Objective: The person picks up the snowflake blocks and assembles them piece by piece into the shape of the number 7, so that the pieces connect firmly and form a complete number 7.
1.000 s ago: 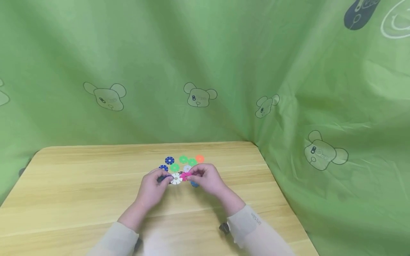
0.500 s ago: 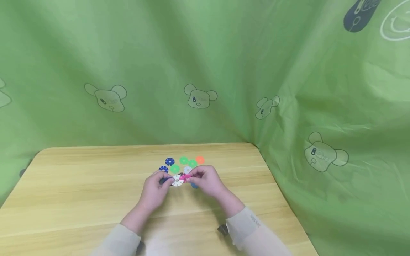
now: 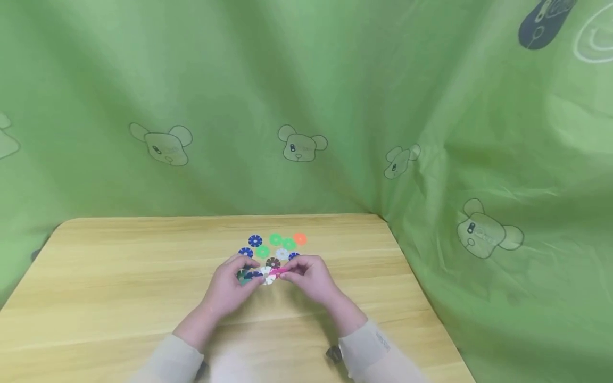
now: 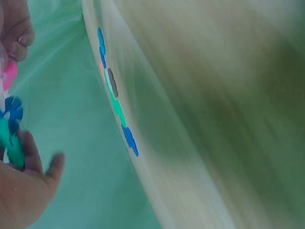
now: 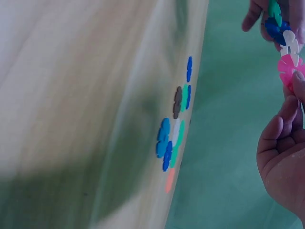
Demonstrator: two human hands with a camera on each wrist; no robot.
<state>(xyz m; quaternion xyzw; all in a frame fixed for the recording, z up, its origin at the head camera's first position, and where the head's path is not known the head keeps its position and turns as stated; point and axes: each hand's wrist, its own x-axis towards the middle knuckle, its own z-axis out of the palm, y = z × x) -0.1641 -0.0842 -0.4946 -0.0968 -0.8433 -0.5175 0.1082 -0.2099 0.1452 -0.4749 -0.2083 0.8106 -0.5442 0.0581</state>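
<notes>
Since half a second ago your left thumb and forefinger have spread apart, the brown notched plastic disc (image 3: 273, 263) lies more uncovered, and the pink notched plastic disc (image 5: 287, 66) has turned nearly edge-on in the head view. At the left, your left hand (image 3: 230, 287) curves about a teal notched plastic disc (image 4: 15, 151), holding it; exactly where the fingertips press is hidden, and the left wrist view cuts off part of that hand. Next in the row, above the pale wooden table (image 3: 119, 282), come a dark blue disc (image 4: 15, 112), a white disc (image 5: 291, 38) and the pink one, pinched between your right hand's (image 3: 310, 276) thumb and forefinger. How deeply their slots interlock is too small to make out. Behind, loose on the wood, you have navy discs (image 3: 255, 237), bright green discs (image 3: 262, 255), the brown one, a pale disc (image 3: 282, 250) and an orange disc (image 3: 299, 234). Your right hand partly covers a blue disc (image 3: 293, 255). Beside your right cuff (image 3: 365, 340) sits a dark object (image 3: 333, 354), hard to identify.
</notes>
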